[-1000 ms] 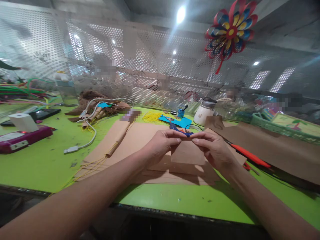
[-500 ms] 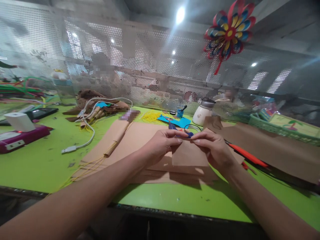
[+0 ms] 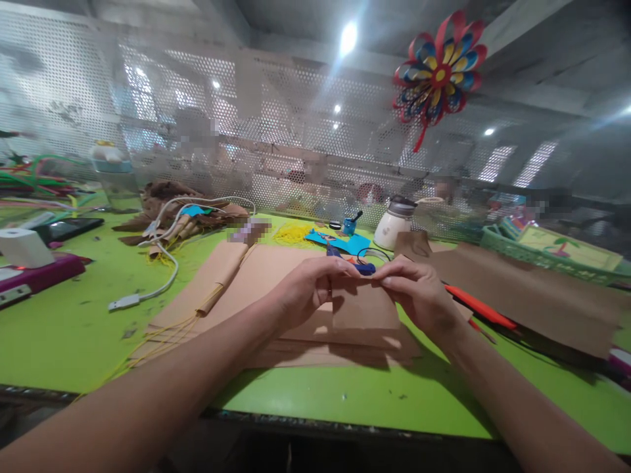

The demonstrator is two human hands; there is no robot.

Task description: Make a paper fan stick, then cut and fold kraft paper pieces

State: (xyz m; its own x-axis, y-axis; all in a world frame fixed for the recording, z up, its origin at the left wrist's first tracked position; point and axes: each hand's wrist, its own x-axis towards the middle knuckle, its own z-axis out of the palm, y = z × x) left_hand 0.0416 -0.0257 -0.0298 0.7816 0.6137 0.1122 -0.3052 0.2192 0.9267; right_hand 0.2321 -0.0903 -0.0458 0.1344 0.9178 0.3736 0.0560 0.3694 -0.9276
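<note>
Both of my hands hold up a small square of brown paper (image 3: 365, 307) by its top edge, above a stack of larger brown paper sheets (image 3: 276, 289) on the green table (image 3: 79, 328). My left hand (image 3: 308, 286) pinches the top left corner with thumb and fingers curled. My right hand (image 3: 419, 292) pinches the top right corner. A blue-handled tool (image 3: 362, 266) lies on the table just behind my fingertips.
A white USB cable (image 3: 148, 289) and a roll of brown paper (image 3: 217, 272) lie to the left. Red-handled scissors (image 3: 480, 309) and a big brown sheet (image 3: 532, 295) lie to the right. A white jar (image 3: 392, 223), a green basket (image 3: 547, 253) and a mesh screen (image 3: 276, 144) stand behind.
My left fingers have slid outward along the paper's top edge, leaving a wider gap between the hands. The view has shifted slightly to the right.
</note>
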